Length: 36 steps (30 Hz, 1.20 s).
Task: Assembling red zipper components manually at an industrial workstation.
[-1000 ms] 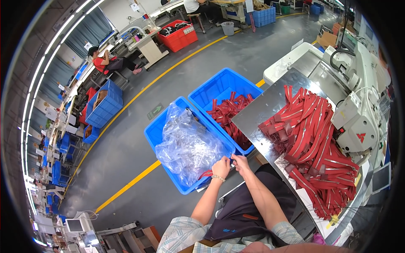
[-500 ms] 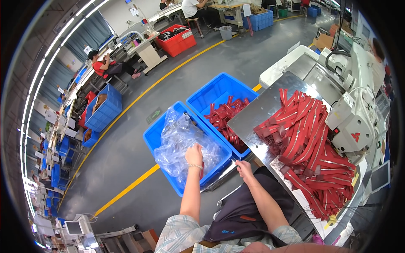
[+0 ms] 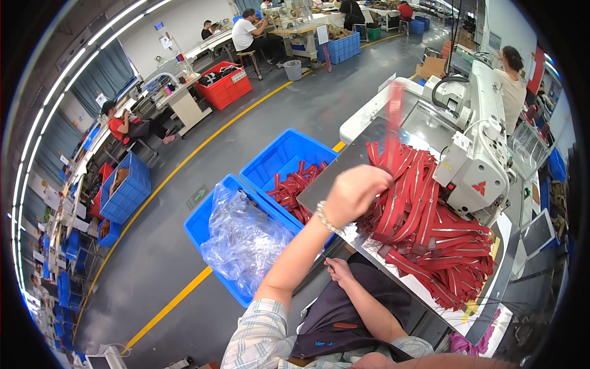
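My left hand [image 3: 358, 192], a bracelet at its wrist, is raised over the left edge of the metal table. Its fingers are pinched on a red zipper [image 3: 394, 120], which swings upward and is smeared by motion. Beneath and beyond it lies a heaped pile of red zippers [image 3: 424, 227] with silvery teeth. Lower down, close to the dark cloth on my lap, my right hand [image 3: 338, 270] is closed; a small dark tip shows at its fingers, too small to name. Left of my left forearm stands a blue crate [image 3: 195, 229] with clear plastic bags [image 3: 243, 237] in it.
A second blue crate [image 3: 255, 165] holds more red zippers. A white sewing machine [image 3: 476, 166] stands over the right of the metal table [image 3: 319, 184]. Other people work at benches far left and behind the machine. A red crate [image 3: 224, 89] stands beyond the yellow floor line.
My left hand has moved from the plastic bags in the near crate up and right to the metal table, carrying a red zipper. My right hand stays low and closed. The view has shifted right.
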Available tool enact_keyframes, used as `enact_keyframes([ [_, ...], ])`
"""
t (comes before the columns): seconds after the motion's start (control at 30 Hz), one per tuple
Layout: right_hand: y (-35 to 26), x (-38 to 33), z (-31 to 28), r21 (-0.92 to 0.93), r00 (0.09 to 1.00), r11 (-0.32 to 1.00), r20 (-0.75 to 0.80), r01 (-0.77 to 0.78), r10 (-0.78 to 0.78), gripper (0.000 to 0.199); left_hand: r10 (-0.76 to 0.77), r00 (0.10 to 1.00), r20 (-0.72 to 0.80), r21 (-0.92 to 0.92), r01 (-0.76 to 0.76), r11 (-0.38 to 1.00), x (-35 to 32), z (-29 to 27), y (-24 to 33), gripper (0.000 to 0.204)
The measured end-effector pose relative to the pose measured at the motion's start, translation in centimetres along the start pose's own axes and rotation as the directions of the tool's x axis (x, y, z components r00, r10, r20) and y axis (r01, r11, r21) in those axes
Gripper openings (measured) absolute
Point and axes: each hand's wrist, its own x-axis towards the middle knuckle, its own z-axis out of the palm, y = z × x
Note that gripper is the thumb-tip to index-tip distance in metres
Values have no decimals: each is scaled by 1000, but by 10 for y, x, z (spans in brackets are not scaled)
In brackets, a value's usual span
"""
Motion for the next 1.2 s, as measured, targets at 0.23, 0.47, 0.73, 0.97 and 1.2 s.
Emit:
enact_keyframes([
  [0.23,-4,-4,-3,54,998,997,28,53,-55,21,-98,929,356,30,93,995,-54,41,-7,8],
  [0.47,-4,-4,-6,98,997,995,83,-7,-1,23,-185,969,161,108,169,980,-66,-1,-15,7],
  [0.73,-5,-26,-3,56,987,995,143,-87,79,23,-733,610,-302,330,788,520,-177,-75,-143,15],
  [0.97,-14,-42,-28,78,986,989,117,-128,118,25,-897,418,-147,436,841,320,-309,-22,-236,26],
  [1.2,-15,-57,-17,107,967,979,208,-172,147,29,-780,615,-117,347,761,548,-436,9,-343,32],
])
